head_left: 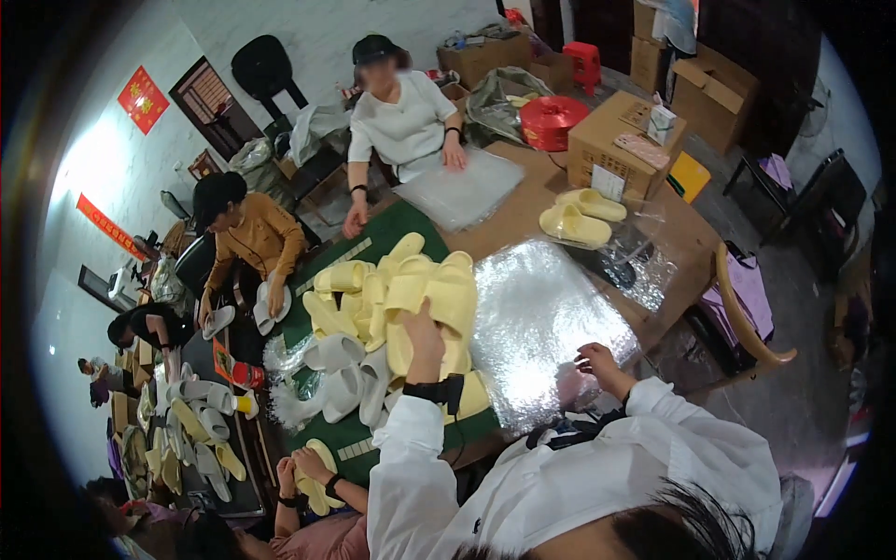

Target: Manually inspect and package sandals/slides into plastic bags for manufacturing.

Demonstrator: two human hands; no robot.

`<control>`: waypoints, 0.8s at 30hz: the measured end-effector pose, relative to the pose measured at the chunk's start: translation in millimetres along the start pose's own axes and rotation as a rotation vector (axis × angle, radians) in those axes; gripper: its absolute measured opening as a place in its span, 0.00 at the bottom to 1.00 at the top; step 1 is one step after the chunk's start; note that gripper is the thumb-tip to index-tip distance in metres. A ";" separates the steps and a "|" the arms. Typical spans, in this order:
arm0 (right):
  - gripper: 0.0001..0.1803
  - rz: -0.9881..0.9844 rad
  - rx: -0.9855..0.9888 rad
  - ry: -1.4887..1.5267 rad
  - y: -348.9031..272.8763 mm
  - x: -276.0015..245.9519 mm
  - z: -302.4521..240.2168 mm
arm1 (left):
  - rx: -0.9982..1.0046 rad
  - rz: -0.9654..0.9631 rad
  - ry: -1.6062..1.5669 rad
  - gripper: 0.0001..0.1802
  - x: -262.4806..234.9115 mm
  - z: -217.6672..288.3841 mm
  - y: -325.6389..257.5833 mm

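Yellow slippers (453, 308) heaped mid-table, on the green mat (397, 224), left of the silvery bags (532, 327). Left hand (424, 345) is in at the near side of the heap, thumb against a yellow slipper; other fingers mostly hidden, so from where I stand I can't tell how tight the grip is. Right hand (607, 369) is over the near right part of the bags, fingers loosely bent and slightly apart, nothing seen between them; can't tell if it touches the plastic.

Gray slippers (343, 387) lie just left of the heap, near bubbly clear wrap (291, 397). Beyond the bags, a yellow pair (571, 226) sits on the brown table (532, 182), by a closed carton (602, 154). Red round tub (551, 121) beside the carton.

Across the table: co-worker in white (401, 121), one hand on flat clear sheets (462, 191). Left of that, co-worker in mustard (257, 233), hands at gray slippers. Lower edge: another person's hands (313, 464) at a yellow slipper. Far left, a dark table with more gray and yellow slippers. Right side: wooden chair (737, 317), purple cloth (751, 299) by it.
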State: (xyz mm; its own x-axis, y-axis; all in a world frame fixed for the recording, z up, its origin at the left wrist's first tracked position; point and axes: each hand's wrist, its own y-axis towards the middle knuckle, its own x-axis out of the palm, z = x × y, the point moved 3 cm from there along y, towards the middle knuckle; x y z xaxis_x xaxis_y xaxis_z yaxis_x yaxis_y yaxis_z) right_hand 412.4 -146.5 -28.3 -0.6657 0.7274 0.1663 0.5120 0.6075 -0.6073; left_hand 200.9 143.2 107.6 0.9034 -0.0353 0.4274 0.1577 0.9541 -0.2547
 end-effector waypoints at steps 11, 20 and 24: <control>0.09 -0.135 -0.003 -0.121 8.2 -37.4 -33.6 | -0.511 0.091 -0.314 0.12 83.5 -203.0 -55.3; 0.10 -0.004 -0.004 -0.340 46.9 -86.6 -44.6 | -0.518 -0.517 0.617 0.12 90.7 -229.0 -104.8; 0.10 0.221 -0.136 -0.426 116.1 -128.7 -12.8 | 0.164 -0.595 1.487 0.12 38.5 -251.5 -127.6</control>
State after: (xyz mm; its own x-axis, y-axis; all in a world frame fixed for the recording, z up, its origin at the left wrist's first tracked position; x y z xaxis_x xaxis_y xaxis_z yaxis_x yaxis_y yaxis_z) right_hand 564.5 -165.5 -110.3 -0.6813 0.6656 -0.3046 0.7133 0.5102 -0.4804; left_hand 315.9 -54.7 -61.6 0.3153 -0.5440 -0.7776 0.6563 0.7169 -0.2354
